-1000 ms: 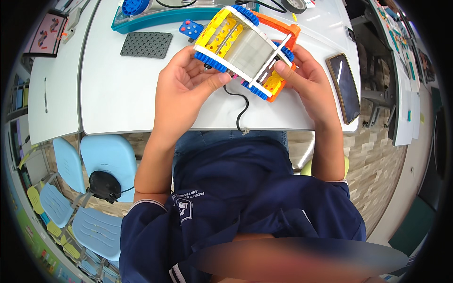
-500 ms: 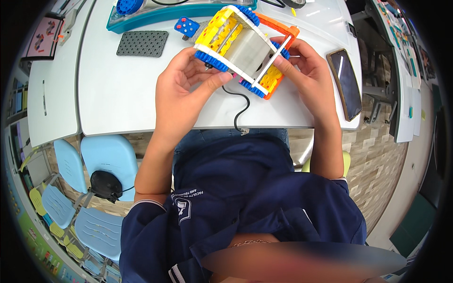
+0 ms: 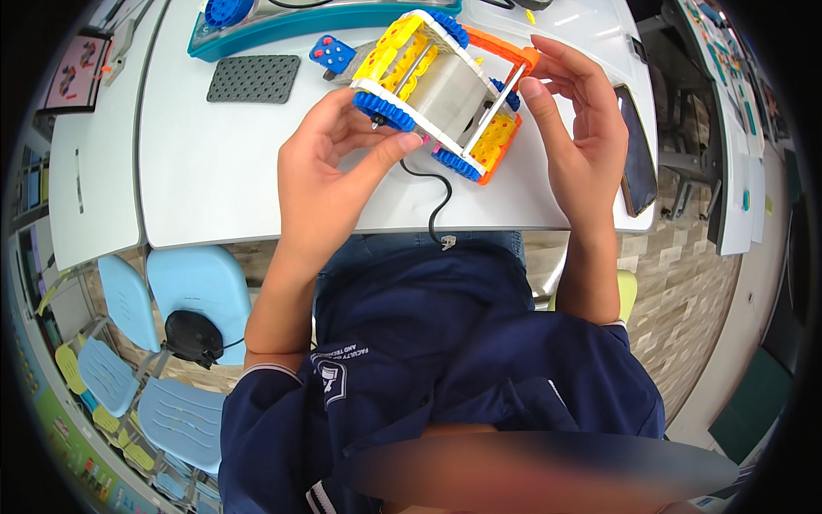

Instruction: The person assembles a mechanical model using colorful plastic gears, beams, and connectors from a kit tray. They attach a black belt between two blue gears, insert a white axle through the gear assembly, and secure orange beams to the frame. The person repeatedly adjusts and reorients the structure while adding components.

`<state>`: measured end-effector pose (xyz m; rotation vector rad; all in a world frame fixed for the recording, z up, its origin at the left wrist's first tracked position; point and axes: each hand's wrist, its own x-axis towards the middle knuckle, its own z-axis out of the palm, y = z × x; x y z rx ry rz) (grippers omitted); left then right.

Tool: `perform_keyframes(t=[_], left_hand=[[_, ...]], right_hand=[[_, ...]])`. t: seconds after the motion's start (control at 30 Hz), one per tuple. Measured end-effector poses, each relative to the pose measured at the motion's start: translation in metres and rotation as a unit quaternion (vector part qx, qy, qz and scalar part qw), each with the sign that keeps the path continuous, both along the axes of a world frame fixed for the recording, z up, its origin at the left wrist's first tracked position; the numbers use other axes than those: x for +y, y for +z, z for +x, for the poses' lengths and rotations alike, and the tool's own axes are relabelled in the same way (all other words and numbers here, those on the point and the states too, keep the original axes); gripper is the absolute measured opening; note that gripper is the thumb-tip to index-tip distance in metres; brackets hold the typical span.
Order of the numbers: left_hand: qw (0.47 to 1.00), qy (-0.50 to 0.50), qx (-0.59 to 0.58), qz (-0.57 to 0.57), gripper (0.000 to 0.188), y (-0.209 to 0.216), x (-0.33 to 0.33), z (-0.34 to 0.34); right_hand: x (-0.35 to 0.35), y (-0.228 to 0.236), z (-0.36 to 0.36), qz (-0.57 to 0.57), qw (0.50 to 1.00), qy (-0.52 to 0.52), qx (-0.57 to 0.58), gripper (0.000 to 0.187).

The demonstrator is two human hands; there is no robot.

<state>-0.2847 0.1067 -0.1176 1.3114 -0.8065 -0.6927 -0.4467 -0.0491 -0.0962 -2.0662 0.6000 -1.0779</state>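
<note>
My left hand grips a plastic construction model at its near left corner, thumb and fingers closed on it. The model is tilted, with a grey boxy body, white beams, yellow perforated panels, an orange frame and blue toothed wheels. A metal rod crosses its right end. Beside that end, my right hand has its fingers spread, thumb and fingertips close to the orange corner; whether they touch it I cannot tell. A black cable hangs below the model, ending in a small pale connector.
A grey perforated plate lies on the white table. Behind stands a teal-edged tray with a blue wheel. A blue block with red dots sits left of the model, a phone at the right edge. Blue chairs stand left.
My right hand has let go of the model's right end and moved right, its fingers opening. The model stays in my left hand, almost in place.
</note>
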Motion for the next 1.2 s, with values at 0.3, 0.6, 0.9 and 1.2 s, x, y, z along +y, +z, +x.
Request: perform_keyframes(t=[0.3,0.6,0.9,1.2], left_hand=[[0.973,0.109,-0.202,0.017,0.051,0.005,0.006,0.003],[0.843,0.096,-0.528,-0.038,0.083,0.025,0.003,0.006],[0.882,0.032,-0.462,-0.083,0.088,0.012,-0.017,0.007],[0.891,0.035,-0.447,-0.074,0.086,0.012,-0.016,0.004]], right_hand=[[0.0,-0.002,0.005,-0.003,0.999,0.006,-0.033,0.027],[0.001,-0.001,0.006,0.042,0.997,0.032,-0.055,0.025],[0.004,0.0,0.005,0.098,0.991,0.048,-0.072,0.025],[0.006,-0.002,0.005,0.11,0.99,0.042,-0.077,0.027]])
